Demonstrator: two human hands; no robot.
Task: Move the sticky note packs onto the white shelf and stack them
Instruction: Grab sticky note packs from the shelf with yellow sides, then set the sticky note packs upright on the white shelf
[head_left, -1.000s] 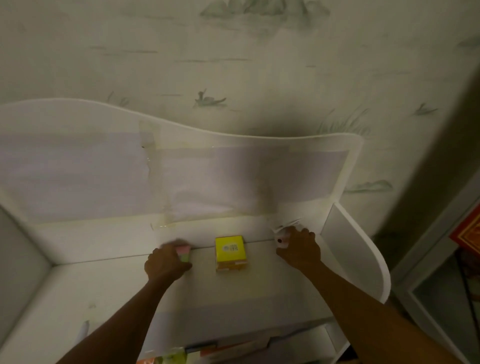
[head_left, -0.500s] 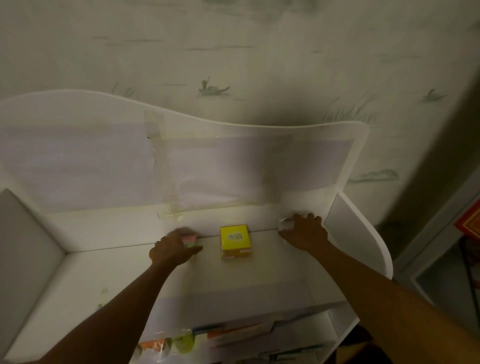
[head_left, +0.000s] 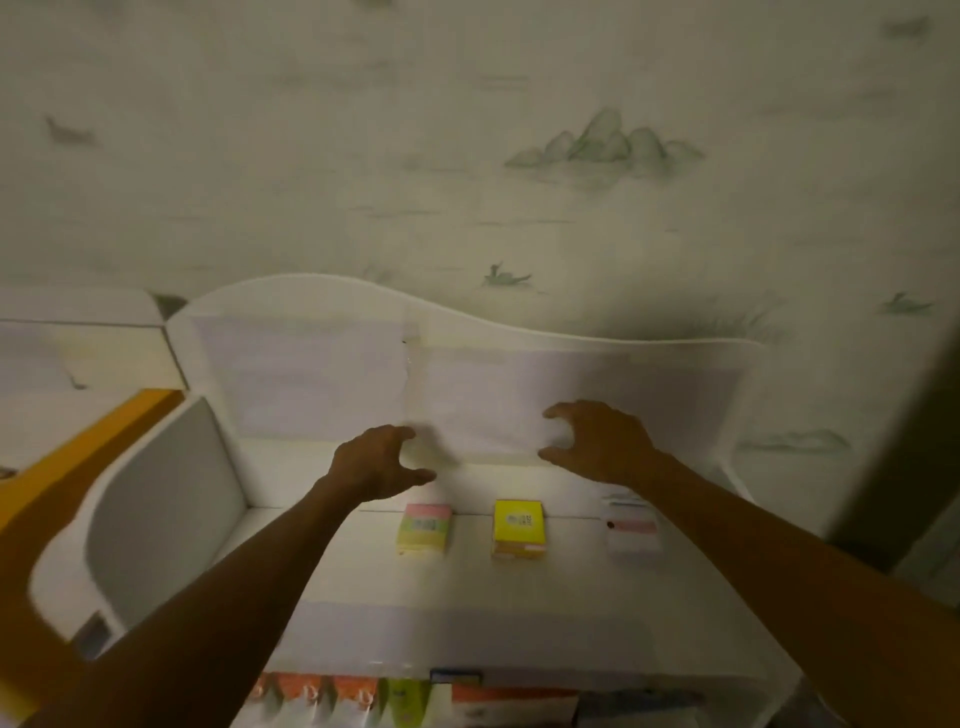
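Stacking is judged to be the step in hand, since three sticky note packs lie in a row on the white shelf (head_left: 467, 597), none resting on another. The yellow pack (head_left: 518, 527) is taken as the landmark. The pink-and-yellow pack (head_left: 423, 527) lies to its left and the white-and-pink pack (head_left: 632, 530) to its right, each apart from it, and all three lie close to the shelf's back panel.

The left hand (head_left: 376, 462) is held above and behind the pink-and-yellow pack, up and to the left of the yellow pack, with thumb and fingers spread wide and nothing held. The right hand (head_left: 597, 441) is held above and to the right of the yellow pack, behind the white-and-pink pack, likewise spread and empty. Neither hand touches any pack.

For a clean stack, one outer pack should be gripped by its two side edges, lifted clear of the shelf, and lowered flat onto the yellow pack with the edges aligned before release. The second outer pack should then be placed on top in the same way. The wrapped faces are judged likely to be slippery, so sliding a pack across the one beneath should be avoided.
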